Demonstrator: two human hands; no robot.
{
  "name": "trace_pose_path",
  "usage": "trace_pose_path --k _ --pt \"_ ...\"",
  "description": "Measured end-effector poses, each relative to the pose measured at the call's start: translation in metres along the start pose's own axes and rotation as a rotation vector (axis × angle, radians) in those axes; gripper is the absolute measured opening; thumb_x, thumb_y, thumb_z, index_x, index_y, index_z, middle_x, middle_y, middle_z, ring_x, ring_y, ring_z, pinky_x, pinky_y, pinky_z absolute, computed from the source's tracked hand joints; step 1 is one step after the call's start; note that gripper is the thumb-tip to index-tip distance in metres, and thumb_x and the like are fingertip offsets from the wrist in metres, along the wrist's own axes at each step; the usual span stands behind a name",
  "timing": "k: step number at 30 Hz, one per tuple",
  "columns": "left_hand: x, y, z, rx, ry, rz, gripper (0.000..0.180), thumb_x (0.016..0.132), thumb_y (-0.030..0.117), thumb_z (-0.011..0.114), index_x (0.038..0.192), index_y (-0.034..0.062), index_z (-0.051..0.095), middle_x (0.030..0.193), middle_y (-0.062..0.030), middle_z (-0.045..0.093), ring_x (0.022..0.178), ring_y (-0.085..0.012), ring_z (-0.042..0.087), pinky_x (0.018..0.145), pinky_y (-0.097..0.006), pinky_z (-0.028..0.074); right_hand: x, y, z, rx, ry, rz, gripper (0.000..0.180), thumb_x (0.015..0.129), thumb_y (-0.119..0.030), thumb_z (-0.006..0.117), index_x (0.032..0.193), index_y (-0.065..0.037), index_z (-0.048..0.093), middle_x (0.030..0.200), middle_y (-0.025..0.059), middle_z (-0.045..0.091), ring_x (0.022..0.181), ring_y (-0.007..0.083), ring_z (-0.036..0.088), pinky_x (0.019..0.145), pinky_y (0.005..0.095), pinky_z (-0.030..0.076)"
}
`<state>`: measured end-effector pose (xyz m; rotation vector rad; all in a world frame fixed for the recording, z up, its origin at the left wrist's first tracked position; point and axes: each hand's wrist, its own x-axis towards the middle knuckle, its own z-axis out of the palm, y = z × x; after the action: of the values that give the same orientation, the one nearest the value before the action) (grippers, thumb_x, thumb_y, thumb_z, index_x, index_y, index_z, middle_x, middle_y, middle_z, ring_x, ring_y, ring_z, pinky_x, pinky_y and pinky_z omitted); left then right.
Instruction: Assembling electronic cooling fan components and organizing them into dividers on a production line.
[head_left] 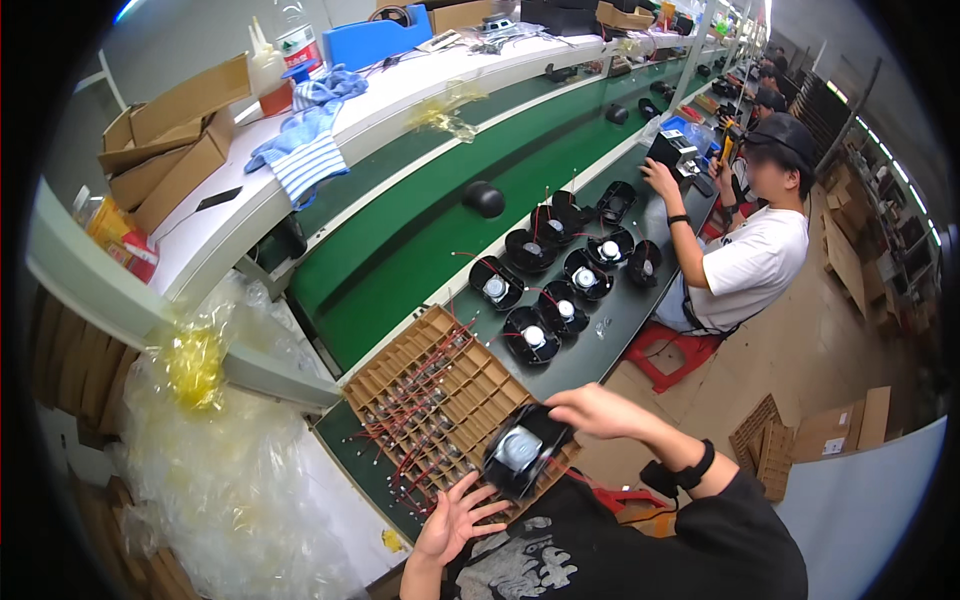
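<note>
My right hand (597,411) grips the upper rim of a black speaker housing (550,428), a rounded shell with a silvery speaker magnet (518,449) facing up. The housing is slightly blurred and hangs over the near corner of a cardboard divider tray (455,375). Just below it, my left hand (455,522) is open with its fingers spread, holding nothing. Small parts with red wires (415,440) fill many of the tray's cells; other cells on its far right side look bare.
Several black housings (533,336) with speakers and red wires stand on the bench beyond the tray. A green conveyor (400,265) runs alongside, carrying a black dome (484,199). Clear plastic bags (230,480) heap at left. A co-worker (760,240) sits at right on a red stool (670,355).
</note>
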<state>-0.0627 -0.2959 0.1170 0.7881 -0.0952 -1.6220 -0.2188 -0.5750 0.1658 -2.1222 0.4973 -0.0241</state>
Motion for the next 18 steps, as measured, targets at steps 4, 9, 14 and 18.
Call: trace_pose_path --k 4,9,14,18 --pt "0.012 -0.001 0.003 0.051 0.047 0.0 0.068 0.095 0.055 0.027 0.141 0.0049 0.024 0.137 -0.0235 0.038 0.121 -0.0401 0.045 0.095 -0.056 0.042 -0.02 0.075 -0.062 -0.073 0.337 0.143 0.024 0.089 -0.016 0.054 0.102 0.003 0.061 0.08 0.0181 0.065 0.07 0.0238 0.065 0.066 0.0343 0.05" --pt "0.031 -0.001 0.004 0.112 0.117 -0.02 0.065 0.096 0.052 0.027 0.138 0.0019 0.028 0.134 -0.0237 0.041 0.117 -0.0391 0.049 0.094 -0.052 0.044 -0.021 0.189 -0.147 0.064 0.611 0.338 0.021 0.09 -0.013 0.052 0.093 0.006 0.059 0.068 0.0123 0.062 0.055 0.0168 0.061 0.054 0.0317 0.048" --pt "0.044 0.004 0.008 0.153 0.186 0.026 0.064 0.096 0.05 0.029 0.136 0.0001 0.031 0.133 -0.0236 0.043 0.116 -0.0381 0.05 0.095 -0.05 0.045 -0.028 0.279 -0.173 -0.08 0.765 0.504 0.024 0.091 -0.017 0.05 0.079 0.003 0.056 0.056 0.0098 0.058 0.051 0.0167 0.061 0.05 0.0316 0.046" --pt "0.049 0.003 0.006 0.146 0.275 0.063 0.062 0.097 0.048 0.029 0.134 -0.0011 0.034 0.131 -0.0234 0.045 0.115 -0.0365 0.052 0.094 -0.048 0.045 -0.045 0.345 -0.14 0.23 0.845 0.609 0.023 0.092 -0.016 0.048 0.079 0.002 0.056 0.06 0.0075 0.058 0.05 0.0149 0.059 0.047 0.0267 0.046"
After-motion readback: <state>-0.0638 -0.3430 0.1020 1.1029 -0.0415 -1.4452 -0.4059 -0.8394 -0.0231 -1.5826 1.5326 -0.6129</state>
